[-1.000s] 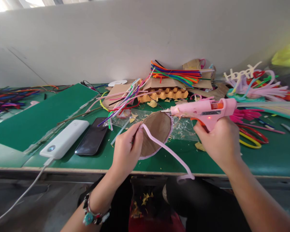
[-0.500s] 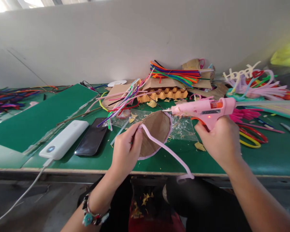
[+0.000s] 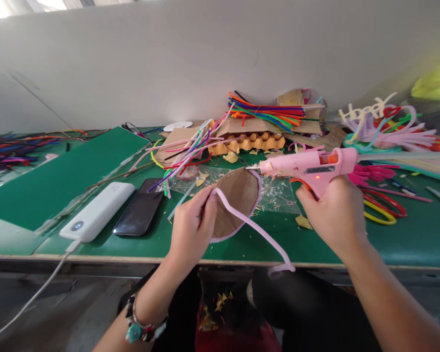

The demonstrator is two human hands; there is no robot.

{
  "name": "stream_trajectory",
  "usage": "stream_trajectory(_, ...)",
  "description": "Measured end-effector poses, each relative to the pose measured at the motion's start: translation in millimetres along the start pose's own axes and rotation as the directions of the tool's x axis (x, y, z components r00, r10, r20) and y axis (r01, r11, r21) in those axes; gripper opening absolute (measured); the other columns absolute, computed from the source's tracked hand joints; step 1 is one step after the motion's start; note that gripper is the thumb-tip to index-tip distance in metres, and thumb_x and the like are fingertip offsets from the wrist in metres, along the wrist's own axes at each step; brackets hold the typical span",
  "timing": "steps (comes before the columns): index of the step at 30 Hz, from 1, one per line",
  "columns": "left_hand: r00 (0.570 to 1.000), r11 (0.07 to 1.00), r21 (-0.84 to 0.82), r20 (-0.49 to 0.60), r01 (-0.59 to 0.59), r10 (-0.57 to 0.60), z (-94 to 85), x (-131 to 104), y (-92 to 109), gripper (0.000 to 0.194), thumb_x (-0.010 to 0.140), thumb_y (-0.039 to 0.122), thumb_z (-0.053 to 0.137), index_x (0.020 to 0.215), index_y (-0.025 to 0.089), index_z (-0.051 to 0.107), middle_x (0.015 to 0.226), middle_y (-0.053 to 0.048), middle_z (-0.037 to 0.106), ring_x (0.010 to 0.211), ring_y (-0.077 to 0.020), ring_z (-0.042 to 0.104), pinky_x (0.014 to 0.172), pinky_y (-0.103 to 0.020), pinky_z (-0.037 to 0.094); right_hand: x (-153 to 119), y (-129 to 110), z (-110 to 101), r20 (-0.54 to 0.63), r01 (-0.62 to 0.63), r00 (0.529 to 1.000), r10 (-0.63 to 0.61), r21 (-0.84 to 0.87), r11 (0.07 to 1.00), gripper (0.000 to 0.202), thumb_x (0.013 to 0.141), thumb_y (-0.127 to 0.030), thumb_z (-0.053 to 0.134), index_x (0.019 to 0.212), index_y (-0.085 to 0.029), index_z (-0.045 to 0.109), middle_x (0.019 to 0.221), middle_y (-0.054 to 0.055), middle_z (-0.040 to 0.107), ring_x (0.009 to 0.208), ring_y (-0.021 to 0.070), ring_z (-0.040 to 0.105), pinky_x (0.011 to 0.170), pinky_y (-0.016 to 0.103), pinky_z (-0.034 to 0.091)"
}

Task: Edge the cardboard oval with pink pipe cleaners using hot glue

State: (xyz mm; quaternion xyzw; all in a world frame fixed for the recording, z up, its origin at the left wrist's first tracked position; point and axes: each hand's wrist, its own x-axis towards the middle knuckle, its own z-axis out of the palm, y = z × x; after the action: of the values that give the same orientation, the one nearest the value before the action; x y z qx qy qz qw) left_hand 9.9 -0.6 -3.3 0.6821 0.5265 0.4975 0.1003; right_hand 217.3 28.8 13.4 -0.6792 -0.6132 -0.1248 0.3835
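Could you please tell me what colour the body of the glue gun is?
The glue gun has a light pink body, seen best in the head view.

Pale grey wall (image 3: 205, 58); green-topped table (image 3: 278, 239); dim grey floor (image 3: 77, 315); bright light upper left.

Left hand (image 3: 193, 222): raised, thumb and fingers pinched together, wrist braceleted. Right hand (image 3: 333, 215): closed in grip, thumb toward left hand. Hands well apart, both bare. Forearms angled inward from lower corners. Dark-clad legs below, parted.

The glue gun (image 3: 308, 166) is pink and orange.
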Motion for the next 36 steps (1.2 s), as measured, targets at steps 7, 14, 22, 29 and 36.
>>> stream_trajectory(7, 1.0, 1.0, 0.002, 0.005, -0.008, 0.008, -0.5, 0.6, -0.2, 0.025, 0.082, 0.014, 0.041, 0.09, 0.011, 0.065, 0.071, -0.001, 0.069, 0.057, -0.0084, 0.059, 0.052, -0.013, 0.042, -2.1, -3.3, -0.5, 0.021, 0.019, 1.0, -0.019, 0.008, 1.0, 0.024, 0.06, -0.034, 0.043, 0.051, -0.025, 0.022, 0.046, -0.003, 0.025, 0.042, 0.0116, 0.03, 0.044, 0.029, 0.03)
stream_trajectory(14, 0.999, 0.999, -0.008, -0.004, 0.033, -0.033, 1.2, -0.8, 3.7, 0.025, 0.083, 0.015, 0.041, 0.091, 0.012, 0.065, 0.069, 0.0, 0.068, 0.056, -0.0089, 0.057, 0.053, -0.015, 0.042, -5.0, -4.3, -1.2, -0.01, 0.098, 0.995, -0.098, 0.015, 0.995, 0.022, 0.061, -0.03, 0.043, 0.053, -0.024, 0.023, 0.045, -0.003, 0.028, 0.041, 0.0106, 0.03, 0.041, 0.026, 0.028)
stream_trajectory(22, 0.999, 0.998, -0.025, -0.018, 0.05, -0.051, 2.9, -1.5, 8.3, 0.025, 0.083, 0.014, 0.041, 0.091, 0.013, 0.064, 0.074, -0.001, 0.069, 0.06, -0.0099, 0.059, 0.055, -0.016, 0.043, -7.1, -6.7, -2.0, -0.047, 0.148, 0.988, -0.147, 0.02, 0.989, 0.023, 0.059, -0.027, 0.044, 0.054, -0.024, 0.022, 0.046, -0.004, 0.026, 0.04, 0.0103, 0.033, 0.04, 0.025, 0.029)
stream_trajectory(29, 0.999, 0.999, -0.033, -0.026, 0.043, -0.044, 3.8, -1.5, 7.5, 0.025, 0.083, 0.015, 0.041, 0.092, 0.013, 0.065, 0.074, -0.001, 0.069, 0.059, -0.0095, 0.059, 0.055, -0.015, 0.042, -9.2, -8.4, -1.6, -0.04, 0.18, 0.983, -0.179, 0.015, 0.984, 0.028, 0.062, -0.028, 0.046, 0.05, -0.025, 0.021, 0.043, -0.005, 0.026, 0.038, 0.0106, 0.034, 0.04, 0.026, 0.031)
stream_trajectory(36, 0.999, 0.998, -0.024, -0.022, 0.05, -0.05, 4.1, -1.3, 8.2, 0.025, 0.083, 0.016, 0.041, 0.09, 0.013, 0.065, 0.071, -0.002, 0.069, 0.057, -0.0102, 0.058, 0.054, -0.017, 0.042, -12.1, -13.2, -3.1, -0.001, 0.179, 0.984, -0.179, 0.035, 0.983, 0.022, 0.064, -0.027, 0.044, 0.055, -0.025, 0.024, 0.045, 0.0, 0.036, 0.044, 0.0157, 0.044, 0.043, 0.028, 0.034)
